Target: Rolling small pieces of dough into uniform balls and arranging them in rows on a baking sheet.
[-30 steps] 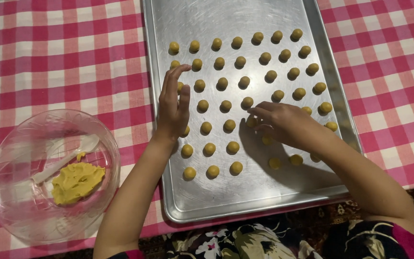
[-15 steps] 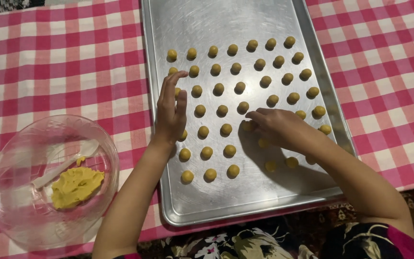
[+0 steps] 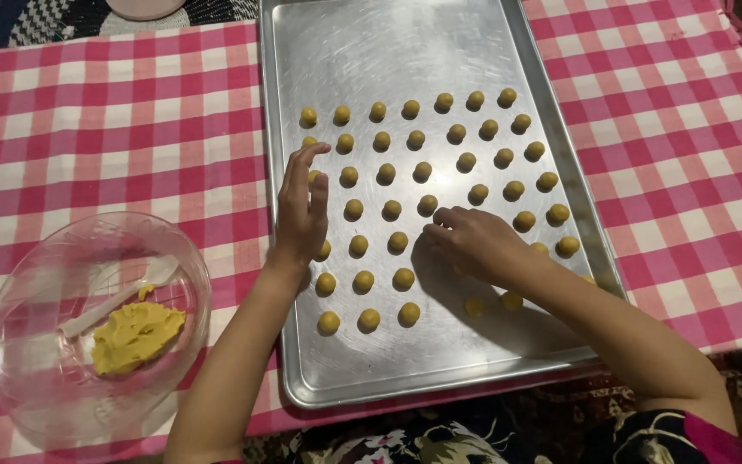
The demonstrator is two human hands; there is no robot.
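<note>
Fingers of your left hand (image 3: 301,210) spread, hovering over dough balls (image 3: 392,209) at baking tray (image 3: 405,365) edge; right hand (image 3: 472,243) fingers curled, pressed on tray.

Dough balls under the right hand (image 3: 474,245) hidden, baking tray (image 3: 405,378) top cut off at the table's far edge, pale round thing (image 3: 143,9) mostly cropped.

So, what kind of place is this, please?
Probably a home cooking spot, set low, perhaps on the floor. A metal baking tray of small yellow dough balls lies on a pink checked cloth, with a clear bowl of dough beside it, and patterned rug shows at the edges.
</note>
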